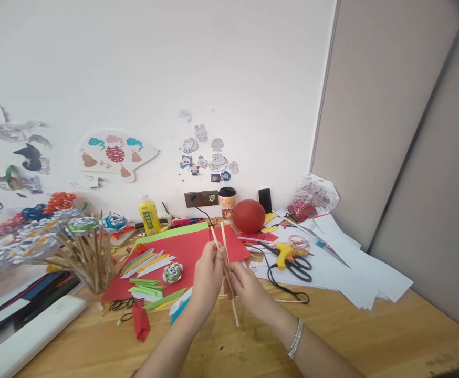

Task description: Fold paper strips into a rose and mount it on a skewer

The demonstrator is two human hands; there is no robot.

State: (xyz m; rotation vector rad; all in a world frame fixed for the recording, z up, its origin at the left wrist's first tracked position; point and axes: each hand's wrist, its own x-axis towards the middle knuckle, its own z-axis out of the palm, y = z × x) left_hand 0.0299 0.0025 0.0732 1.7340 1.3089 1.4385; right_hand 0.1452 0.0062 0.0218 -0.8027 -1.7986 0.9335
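Two thin pale wooden sticks stand slanted between my hands, over the front of the table. My left hand is closed with thumb and fingers around the sticks from the left. My right hand pinches them lower down, from the right. Above the hands the tops of the sticks spread slightly apart, and one lower end sticks out beneath. Which stick each hand grips is partly hidden by the fingers. Left of my left hand lies a green and white paper rose on red paper.
Folded paper strips lie at the left, near a bunch of sticks with paper flowers. A yellow glue gun, black-handled scissors and white paper spread right. Behind are a red balloon, a cup and a bottle.
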